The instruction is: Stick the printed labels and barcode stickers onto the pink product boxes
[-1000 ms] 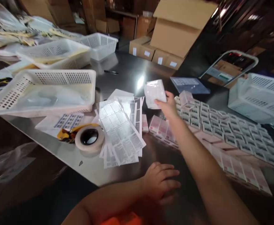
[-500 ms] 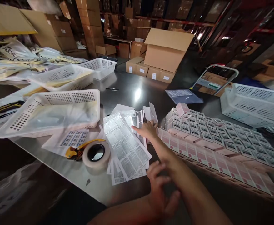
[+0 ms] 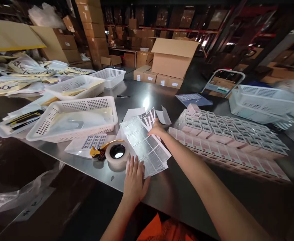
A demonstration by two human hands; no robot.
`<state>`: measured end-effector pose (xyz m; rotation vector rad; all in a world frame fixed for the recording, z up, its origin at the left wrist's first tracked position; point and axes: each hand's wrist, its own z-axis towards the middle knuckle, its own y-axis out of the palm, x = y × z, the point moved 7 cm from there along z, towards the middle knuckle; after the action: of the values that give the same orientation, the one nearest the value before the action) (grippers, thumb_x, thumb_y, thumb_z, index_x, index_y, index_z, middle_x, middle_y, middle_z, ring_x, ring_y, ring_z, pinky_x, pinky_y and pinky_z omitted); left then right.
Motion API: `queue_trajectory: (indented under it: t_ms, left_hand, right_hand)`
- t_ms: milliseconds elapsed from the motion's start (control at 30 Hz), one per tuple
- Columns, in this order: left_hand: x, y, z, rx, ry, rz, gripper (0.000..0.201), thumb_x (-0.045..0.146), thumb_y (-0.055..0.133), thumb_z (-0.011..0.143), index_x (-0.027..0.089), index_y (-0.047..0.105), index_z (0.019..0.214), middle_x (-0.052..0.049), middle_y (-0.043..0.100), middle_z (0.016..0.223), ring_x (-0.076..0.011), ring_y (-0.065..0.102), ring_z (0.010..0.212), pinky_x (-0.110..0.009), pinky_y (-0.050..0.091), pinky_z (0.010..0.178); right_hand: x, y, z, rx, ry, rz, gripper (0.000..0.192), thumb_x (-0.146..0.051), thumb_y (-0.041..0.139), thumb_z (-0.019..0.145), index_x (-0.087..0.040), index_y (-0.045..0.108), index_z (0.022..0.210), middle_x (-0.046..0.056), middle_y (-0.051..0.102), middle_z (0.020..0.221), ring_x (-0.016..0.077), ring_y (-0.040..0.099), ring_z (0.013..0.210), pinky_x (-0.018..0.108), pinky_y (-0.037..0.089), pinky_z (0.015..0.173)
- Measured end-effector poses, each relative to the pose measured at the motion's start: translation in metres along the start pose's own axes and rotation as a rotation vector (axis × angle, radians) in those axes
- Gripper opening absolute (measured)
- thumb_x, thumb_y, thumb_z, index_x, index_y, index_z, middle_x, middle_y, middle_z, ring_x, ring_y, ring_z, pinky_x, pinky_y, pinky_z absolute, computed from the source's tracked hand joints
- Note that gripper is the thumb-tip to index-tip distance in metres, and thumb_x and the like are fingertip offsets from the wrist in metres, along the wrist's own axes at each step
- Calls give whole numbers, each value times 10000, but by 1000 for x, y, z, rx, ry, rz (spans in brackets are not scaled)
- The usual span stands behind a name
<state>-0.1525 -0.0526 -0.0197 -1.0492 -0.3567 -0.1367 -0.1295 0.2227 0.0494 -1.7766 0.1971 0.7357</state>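
A stack of silvery and white label sheets (image 3: 144,144) lies fanned on the metal table. My right hand (image 3: 157,130) grips the far right edge of the stack, thumb on top and the other fingers mostly hidden beneath. At the stack's near left corner my left hand (image 3: 135,180) lies with its fingers stretched out, touching the sheets. Just left of those fingers stands a tape dispenser (image 3: 116,154) with a roll of clear tape and a yellow-orange handle. A folded white paper (image 3: 163,115) rests beyond my right hand.
White baskets (image 3: 73,136) occupy the left side, near a sheet of blue-printed labels (image 3: 95,142). Rows of small pinkish boxes (image 3: 222,132) fill the right. A pen (image 3: 123,96) and a blue folder (image 3: 194,99) lie farther back, before an open carton (image 3: 170,62).
My left hand has come down from the air onto the sheets' near left corner. My right hand has closed on the sheets' far edge, and their fan has shifted. The view has turned slightly.
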Motion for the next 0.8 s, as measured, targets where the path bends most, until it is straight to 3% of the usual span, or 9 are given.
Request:
queue_trajectory:
  t_ms: [100,200,333,433,533,633,733,800]
  left_hand:
    - [11,10,-6,-83,60,21,574,364,542,916,100,494,1423,-203,421,1553,-376,289,1488,-547,381,1138]
    - [10,24,-1,-176,15,146,567,373,514,918,69,548,1396,-210,477,1513,-376,362,1453,-499,366,1152]
    - [14,29,11,-166,-9,203,548,312,403,952,-53,596,1313,-320,540,1401,-496,415,1372,-635,323,1104]
    - [14,29,20,-180,-19,250,550,325,363,957,-28,611,1296,-293,556,1393,-495,439,1343,-622,342,1086]
    - [9,30,34,-200,-48,257,551,342,309,955,-4,631,1238,-289,568,1361,-480,458,1324,-618,377,1054]
    - [14,23,54,-105,-59,129,613,400,287,944,-41,616,1214,-341,525,1371,-507,375,1381,-650,351,1070]
    - [41,22,67,-44,-76,-239,627,484,387,901,6,598,1248,-312,513,1402,-442,384,1403,-607,325,1129]
    - [69,42,71,-145,-122,-447,528,476,474,861,105,636,1200,-225,644,1252,-372,585,1217,-550,454,1041]
  right_hand:
    - [11,-17,-11,13,13,-6,372,-358,618,955,-172,575,1274,96,609,1261,229,639,1055,437,566,876]
    - [6,-26,-27,56,-34,-23,362,-364,617,956,-170,585,1260,96,611,1261,231,636,1066,446,559,891]
    - [-3,-31,-60,186,-105,-36,377,-366,616,956,-175,576,1278,101,599,1288,240,625,1096,461,548,915]
    - [16,-40,-105,310,-195,-40,441,-410,625,940,-222,549,1331,94,577,1349,251,593,1174,466,511,987]
    - [78,-63,-172,470,-188,-50,528,-437,644,892,-361,484,1390,-21,579,1387,200,533,1289,314,456,1080]
    - [174,-101,-252,673,-53,-40,412,-412,545,913,-311,545,1312,42,617,1332,245,562,1261,398,474,1074]
    - [272,-138,-325,845,104,-6,413,-482,512,874,-223,581,1189,148,654,1201,313,618,1156,509,501,1007]
    - [326,-156,-359,894,171,21,464,-563,489,844,-205,577,1126,161,671,1114,325,670,1019,543,536,909]
